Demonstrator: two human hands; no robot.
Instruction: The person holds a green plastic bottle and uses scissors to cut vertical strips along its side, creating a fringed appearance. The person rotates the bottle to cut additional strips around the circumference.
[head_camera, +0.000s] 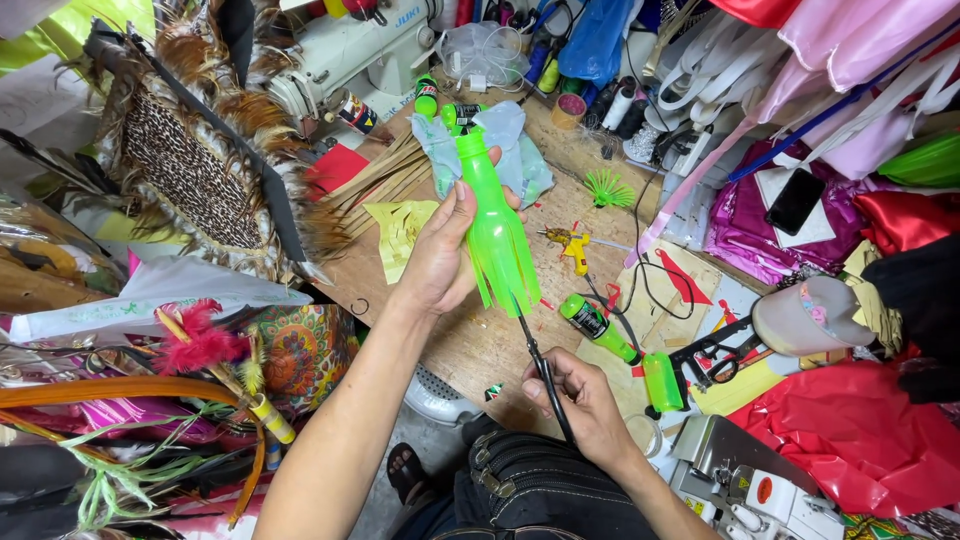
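The right hand (583, 403) hides the scissors' (535, 360) handles. The sewing machine (350, 50) is cut off at the top edge.

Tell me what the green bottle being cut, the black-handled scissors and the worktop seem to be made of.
Green bottle cut into strips, held in the left hand: likely thin plastic; glossy, translucent, strips splay. Black-handled scissors in the right hand: dark blades, probably metal; handles look plastic. Worktop: apparently bare wood; matt brown, grain visible.

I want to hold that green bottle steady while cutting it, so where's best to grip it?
Grip the green bottle around its uncut upper body near the neck, coming from the left side as the left hand does; the lower end is slit into flimsy strips facing the scissors.
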